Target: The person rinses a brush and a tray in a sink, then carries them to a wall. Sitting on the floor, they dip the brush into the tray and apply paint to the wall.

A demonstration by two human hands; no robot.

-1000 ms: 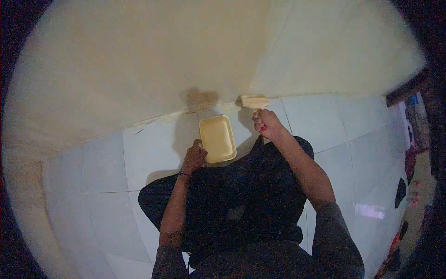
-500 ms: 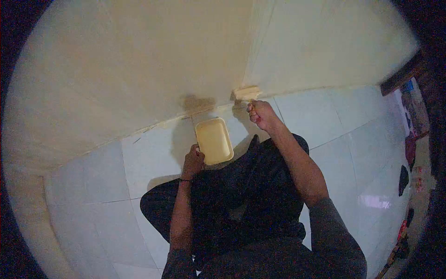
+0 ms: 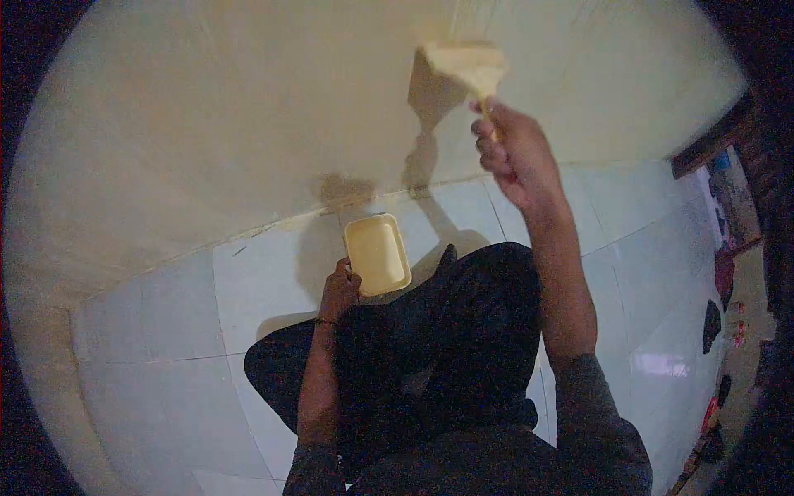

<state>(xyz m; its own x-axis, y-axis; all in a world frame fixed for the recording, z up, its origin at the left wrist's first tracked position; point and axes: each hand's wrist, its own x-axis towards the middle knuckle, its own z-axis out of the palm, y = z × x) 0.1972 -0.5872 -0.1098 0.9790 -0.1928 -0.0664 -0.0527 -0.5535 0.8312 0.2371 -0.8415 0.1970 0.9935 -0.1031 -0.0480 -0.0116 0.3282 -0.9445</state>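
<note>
My right hand (image 3: 514, 149) is closed round the handle of a wide, cream-coloured paintbrush (image 3: 475, 64), raised in front of the wall (image 3: 289, 91). The brush head is slightly blurred, so I cannot tell whether it touches the wall. Low on the left, my left hand (image 3: 341, 286) grips the side edge of a shallow, pale yellow tray (image 3: 376, 255) with rounded corners. The tray is tilted above the tiles near the foot of the wall, and its inside is pale yellow too.
White floor tiles (image 3: 157, 322) meet the wall along a rough, stained seam. My crossed legs (image 3: 397, 355) in dark trousers are on the floor, close to the tray. At the far right lie dark and red items (image 3: 713, 326), beside a dark wooden edge (image 3: 703, 149).
My right hand has lifted the paintbrush from the bottom of the wall to much higher up, slightly to the right. My left hand and the tray have barely shifted.
</note>
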